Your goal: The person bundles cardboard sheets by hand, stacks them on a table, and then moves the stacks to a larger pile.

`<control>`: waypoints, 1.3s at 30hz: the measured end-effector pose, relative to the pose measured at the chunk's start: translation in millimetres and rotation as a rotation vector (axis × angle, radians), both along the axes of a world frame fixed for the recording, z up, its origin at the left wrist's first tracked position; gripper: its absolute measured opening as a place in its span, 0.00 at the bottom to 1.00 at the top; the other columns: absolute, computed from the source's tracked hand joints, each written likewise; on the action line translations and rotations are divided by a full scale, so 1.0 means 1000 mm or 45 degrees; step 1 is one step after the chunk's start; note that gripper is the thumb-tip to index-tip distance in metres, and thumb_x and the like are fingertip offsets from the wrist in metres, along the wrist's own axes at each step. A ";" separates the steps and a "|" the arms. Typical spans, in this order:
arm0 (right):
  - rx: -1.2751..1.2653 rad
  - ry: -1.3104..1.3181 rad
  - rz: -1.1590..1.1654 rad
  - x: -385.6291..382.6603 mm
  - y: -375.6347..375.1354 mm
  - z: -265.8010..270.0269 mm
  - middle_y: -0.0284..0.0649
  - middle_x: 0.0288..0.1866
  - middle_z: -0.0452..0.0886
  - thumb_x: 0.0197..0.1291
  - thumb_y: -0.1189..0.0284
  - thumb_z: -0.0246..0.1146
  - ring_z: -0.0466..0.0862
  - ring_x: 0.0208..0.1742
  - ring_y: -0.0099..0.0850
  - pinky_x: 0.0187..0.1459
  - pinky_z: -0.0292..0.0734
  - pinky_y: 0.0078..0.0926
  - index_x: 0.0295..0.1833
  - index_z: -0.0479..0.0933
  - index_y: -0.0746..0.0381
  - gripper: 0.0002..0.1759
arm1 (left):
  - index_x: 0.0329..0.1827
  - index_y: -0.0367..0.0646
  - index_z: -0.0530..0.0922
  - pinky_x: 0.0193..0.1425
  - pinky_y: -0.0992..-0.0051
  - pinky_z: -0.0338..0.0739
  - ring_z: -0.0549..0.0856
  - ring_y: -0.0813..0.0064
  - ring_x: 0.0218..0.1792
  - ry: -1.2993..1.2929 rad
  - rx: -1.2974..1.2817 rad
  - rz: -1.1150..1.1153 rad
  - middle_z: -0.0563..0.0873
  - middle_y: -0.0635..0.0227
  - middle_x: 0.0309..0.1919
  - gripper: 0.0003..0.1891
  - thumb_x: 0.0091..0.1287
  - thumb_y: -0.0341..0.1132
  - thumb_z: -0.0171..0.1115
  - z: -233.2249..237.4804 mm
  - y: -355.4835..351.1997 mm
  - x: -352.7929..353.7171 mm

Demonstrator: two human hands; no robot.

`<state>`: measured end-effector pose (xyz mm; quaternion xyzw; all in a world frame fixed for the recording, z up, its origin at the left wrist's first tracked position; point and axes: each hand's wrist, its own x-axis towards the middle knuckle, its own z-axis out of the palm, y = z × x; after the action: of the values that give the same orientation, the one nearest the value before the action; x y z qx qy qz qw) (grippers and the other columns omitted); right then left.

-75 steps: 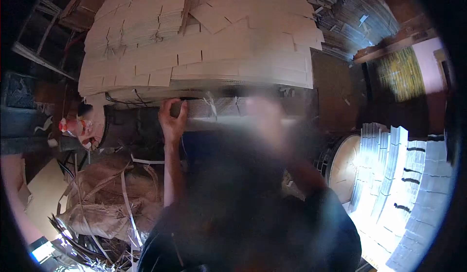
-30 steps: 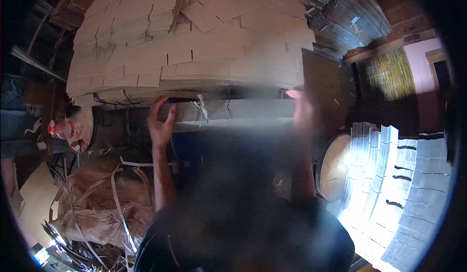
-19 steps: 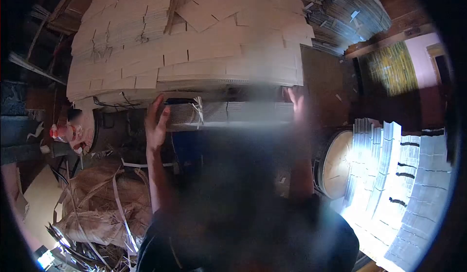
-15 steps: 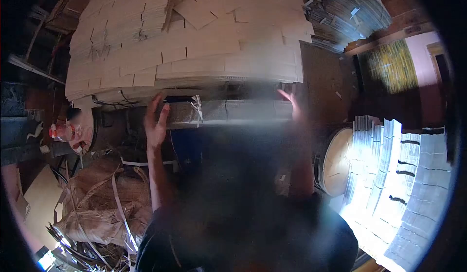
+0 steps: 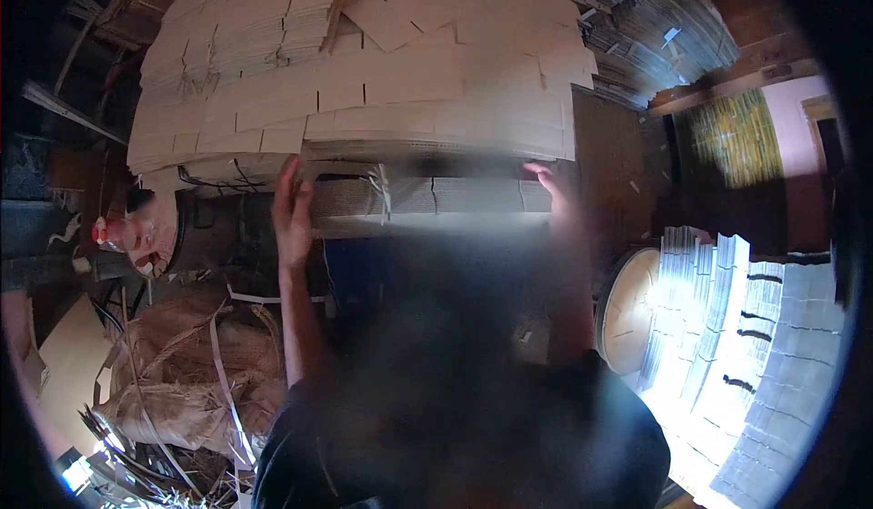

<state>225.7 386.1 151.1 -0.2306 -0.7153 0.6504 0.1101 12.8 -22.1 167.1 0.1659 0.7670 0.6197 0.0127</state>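
Observation:
A stack of cardboard sheets lies crosswise in front of me, its layered edges facing me and a pale tie standing up near its left part. My left hand is at the stack's left end, fingers pointing up and the thumb apart from them. At the right end is my right hand, its fingers stretched out inward over the corner. Neither hand is visibly wrapped round the stack. A hazy smudge hides the middle of the view and blurs my right forearm.
Behind lies a large pile of flat cardboard. Brightly lit cardboard stacks stand at right beside a round-topped drum. At left are a brown sack bundle with loose straps and a round surface holding a red-capped bottle.
The view has shifted slightly, so the piles appear a little farther right. Both hands stay at the stack's ends; the left fingers and thumb are closer together than before.

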 end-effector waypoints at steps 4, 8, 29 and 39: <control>-0.037 -0.052 0.029 0.002 -0.004 0.007 0.41 0.60 0.83 0.79 0.66 0.48 0.81 0.58 0.28 0.65 0.71 0.26 0.62 0.80 0.66 0.21 | 0.76 0.39 0.68 0.81 0.61 0.56 0.68 0.60 0.76 -0.303 0.492 0.049 0.74 0.59 0.72 0.31 0.80 0.52 0.50 -0.011 -0.015 -0.027; -0.009 -0.093 0.119 0.000 -0.006 0.022 0.43 0.66 0.79 0.80 0.64 0.45 0.79 0.62 0.29 0.67 0.69 0.28 0.70 0.74 0.66 0.25 | 0.71 0.41 0.73 0.80 0.62 0.58 0.70 0.62 0.74 -0.417 0.761 -0.093 0.75 0.60 0.71 0.27 0.83 0.51 0.43 -0.026 -0.015 -0.043; 1.186 0.210 0.315 -0.059 -0.139 0.050 0.52 0.60 0.81 0.59 0.46 0.72 0.79 0.63 0.47 0.66 0.69 0.42 0.66 0.75 0.68 0.41 | 0.34 0.35 0.84 0.43 0.76 0.75 0.79 0.84 0.32 -0.155 -0.288 -0.234 0.85 0.70 0.26 0.11 0.69 0.35 0.69 -0.015 0.016 -0.023; 1.153 0.322 0.677 -0.103 -0.179 0.031 0.40 0.62 0.83 0.64 0.57 0.68 0.85 0.56 0.41 0.52 0.83 0.38 0.60 0.82 0.59 0.24 | 0.34 0.35 0.85 0.40 0.71 0.76 0.80 0.80 0.30 -0.143 -0.361 -0.196 0.87 0.66 0.25 0.13 0.66 0.38 0.72 -0.015 0.013 -0.028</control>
<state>122.8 207.2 182.5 0.1090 -0.9390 0.3051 0.1151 -15.2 -9.2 151.7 0.1857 0.8299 0.5107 0.1263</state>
